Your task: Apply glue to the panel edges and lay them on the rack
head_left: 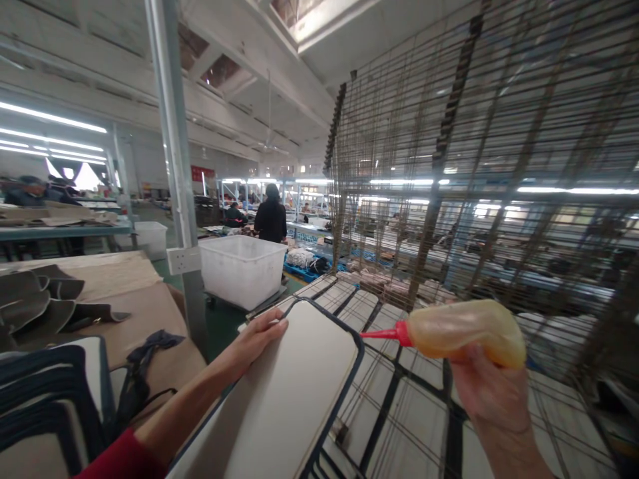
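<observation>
My left hand (263, 339) grips the left edge of a white panel with a dark blue border (294, 379), thumb on its face and fingers toward the edge. The panel tilts up in front of me. In my right hand (486, 386) lies a squeeze bottle (464, 329) of yellowish liquid, held sideways with my fingers around its underside. Its red nozzle (384, 333) points left, the tip at or very near the panel's upper right corner. Whether any liquid comes out cannot be made out.
Wire racks (399, 133) rise on the right, with white panels (419, 412) lying on the lower one. Dark-edged pieces (44, 386) are stacked on a table (154, 309) at left, near grey scraps (30, 303). Beyond a metal post (174, 133) stand a white bin (242, 269) and a person (271, 216).
</observation>
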`<state>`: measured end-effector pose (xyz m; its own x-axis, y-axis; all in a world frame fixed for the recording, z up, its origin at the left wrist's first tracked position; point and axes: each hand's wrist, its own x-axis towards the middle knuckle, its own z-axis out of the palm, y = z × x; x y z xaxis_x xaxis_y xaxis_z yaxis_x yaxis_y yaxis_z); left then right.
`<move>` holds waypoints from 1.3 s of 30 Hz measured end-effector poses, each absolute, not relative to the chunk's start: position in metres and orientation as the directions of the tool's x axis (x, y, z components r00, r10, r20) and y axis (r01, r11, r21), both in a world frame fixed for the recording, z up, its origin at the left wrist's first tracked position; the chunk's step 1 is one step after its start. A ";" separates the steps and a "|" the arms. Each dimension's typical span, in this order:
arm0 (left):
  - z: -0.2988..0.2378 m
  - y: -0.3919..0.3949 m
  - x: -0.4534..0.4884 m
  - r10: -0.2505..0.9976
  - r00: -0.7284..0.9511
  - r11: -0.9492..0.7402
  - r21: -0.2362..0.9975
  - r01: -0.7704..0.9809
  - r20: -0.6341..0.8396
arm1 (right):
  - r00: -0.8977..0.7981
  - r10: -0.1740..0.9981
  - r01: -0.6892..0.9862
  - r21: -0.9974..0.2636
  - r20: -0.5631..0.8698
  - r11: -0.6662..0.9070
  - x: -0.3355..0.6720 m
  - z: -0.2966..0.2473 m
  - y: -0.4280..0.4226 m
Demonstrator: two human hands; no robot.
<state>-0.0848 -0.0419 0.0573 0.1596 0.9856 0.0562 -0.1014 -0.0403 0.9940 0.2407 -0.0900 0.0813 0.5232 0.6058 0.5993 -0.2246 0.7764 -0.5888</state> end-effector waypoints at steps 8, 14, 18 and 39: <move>0.066 -0.049 -0.080 0.984 0.177 -0.020 0.996 -0.087 0.035 | 0.445 0.670 -0.261 -0.630 0.595 0.732 0.242 0.087 -0.095; 0.070 -0.053 -0.083 0.982 0.187 0.001 0.998 -0.066 0.011 | 0.359 0.706 -0.250 -0.665 0.611 0.703 0.251 0.087 -0.094; 0.071 -0.054 -0.086 0.978 0.204 -0.029 0.999 -0.040 0.037 | 0.322 0.729 -0.259 -0.684 0.604 0.682 0.252 0.089 -0.097; 0.067 -0.057 -0.098 0.964 0.266 0.037 0.995 -0.092 -0.011 | 0.255 0.734 -0.238 -0.695 0.630 0.679 0.243 0.089 -0.096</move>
<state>-0.0977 -0.0569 0.0666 0.2659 0.9639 -0.0110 -0.0920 0.0368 0.9951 0.2429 -0.0963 0.0891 0.2549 0.7337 0.6298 -0.2380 0.6789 -0.6946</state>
